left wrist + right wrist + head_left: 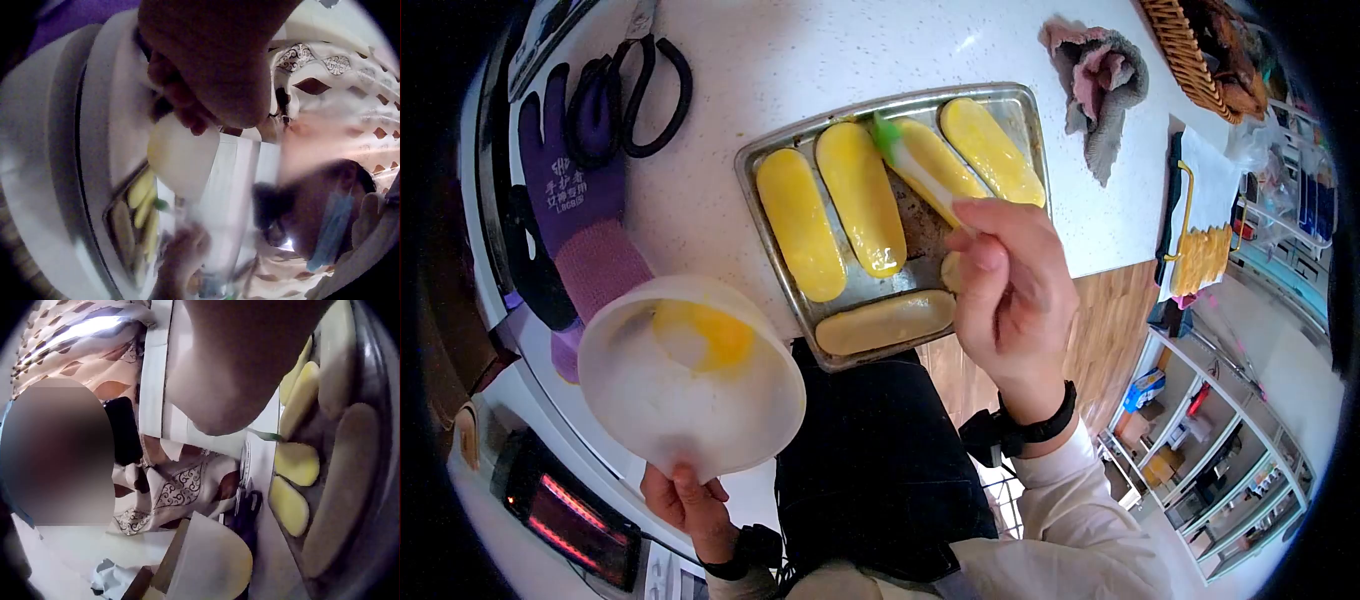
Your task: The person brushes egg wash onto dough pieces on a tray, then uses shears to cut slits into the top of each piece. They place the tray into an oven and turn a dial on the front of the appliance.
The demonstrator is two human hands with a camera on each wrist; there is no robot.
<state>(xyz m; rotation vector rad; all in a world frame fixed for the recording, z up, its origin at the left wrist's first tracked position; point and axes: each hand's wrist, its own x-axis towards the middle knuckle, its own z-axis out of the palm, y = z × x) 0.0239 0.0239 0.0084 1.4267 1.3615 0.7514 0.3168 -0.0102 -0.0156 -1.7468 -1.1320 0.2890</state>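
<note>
My right hand (1015,290) pinches the white handle of a brush (928,172). Its green bristles (886,136) are at the far end of a long yellow dough piece (940,155) on a metal baking tray (922,228). Several dough pieces there are coated glossy yellow. A paler dough piece (885,322) lies crosswise at the near edge, and another pale one is mostly hidden behind my right hand. My left hand (690,505) holds a translucent white bowl (625,390) by its near rim, tilted, with yellow liquid (720,335) inside.
Black-handled scissors (645,100) and purple gloves (585,190) lie at the left. A crumpled cloth (1100,90) and a wicker basket (1190,55) are at the right. A heater (575,520) glows red at the lower left. White shelving (1210,450) stands at the right.
</note>
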